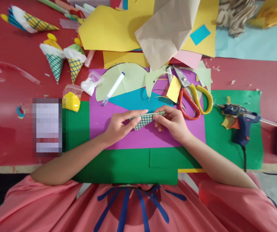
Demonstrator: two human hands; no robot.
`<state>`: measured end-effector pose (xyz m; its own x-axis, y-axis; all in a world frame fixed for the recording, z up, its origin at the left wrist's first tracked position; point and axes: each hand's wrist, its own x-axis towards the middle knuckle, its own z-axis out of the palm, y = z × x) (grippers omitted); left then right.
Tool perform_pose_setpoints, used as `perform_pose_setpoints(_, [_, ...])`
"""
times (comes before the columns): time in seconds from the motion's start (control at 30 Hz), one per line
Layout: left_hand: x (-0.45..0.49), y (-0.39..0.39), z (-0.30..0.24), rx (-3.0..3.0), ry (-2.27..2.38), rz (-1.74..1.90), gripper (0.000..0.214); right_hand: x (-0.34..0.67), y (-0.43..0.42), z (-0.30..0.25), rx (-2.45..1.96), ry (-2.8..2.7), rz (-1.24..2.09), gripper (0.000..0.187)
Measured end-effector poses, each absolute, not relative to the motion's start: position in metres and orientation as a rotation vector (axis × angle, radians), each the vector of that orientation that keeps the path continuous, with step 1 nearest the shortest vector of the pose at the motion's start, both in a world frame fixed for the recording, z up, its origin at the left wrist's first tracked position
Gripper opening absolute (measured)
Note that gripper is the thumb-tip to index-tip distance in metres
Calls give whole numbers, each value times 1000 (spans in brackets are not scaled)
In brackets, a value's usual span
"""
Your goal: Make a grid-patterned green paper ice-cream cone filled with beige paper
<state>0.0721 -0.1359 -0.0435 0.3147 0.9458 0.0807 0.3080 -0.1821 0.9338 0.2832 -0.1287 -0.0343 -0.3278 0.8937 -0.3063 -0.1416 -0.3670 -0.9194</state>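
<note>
Left hand (116, 126): grip holds lattice paper (143, 121) at its left end | right hand (174, 125): grip pinches its right end | lattice paper: between both hands, above purple sheet (119, 140) | scissors (184, 80): lie just beyond right hand

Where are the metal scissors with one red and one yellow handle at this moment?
In the head view, the scissors lie right of centre, just beyond the person's right hand, with the small yellow paper rectangle immediately to their left.
</note>
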Motion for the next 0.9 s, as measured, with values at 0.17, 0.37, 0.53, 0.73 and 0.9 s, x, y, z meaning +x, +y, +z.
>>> perform_pose_setpoints(0.17, [73,-135,-43,1706,1124,890,26,283,-129,-34,-1112,-1046,1802,23])
perform_pose_setpoints(0.37, [74,-135,-45,1711,1114,908,26,283,-128,-33,-1101,-1038,1818,22])
perform_pose_setpoints(0.53, [74,-135,-45,1701,1116,915,25,282,-127,-33,-1108,-1058,1813,25])
perform_pose_setpoints(0.73, [73,-134,-47,1690,1125,953,26,274,-128,-33,-1140,-1079,1691,29])
perform_pose_setpoints(0.9, [71,-134,-52,1774,1107,1048,30,264,-128,-35,-1126,-989,1703,35])
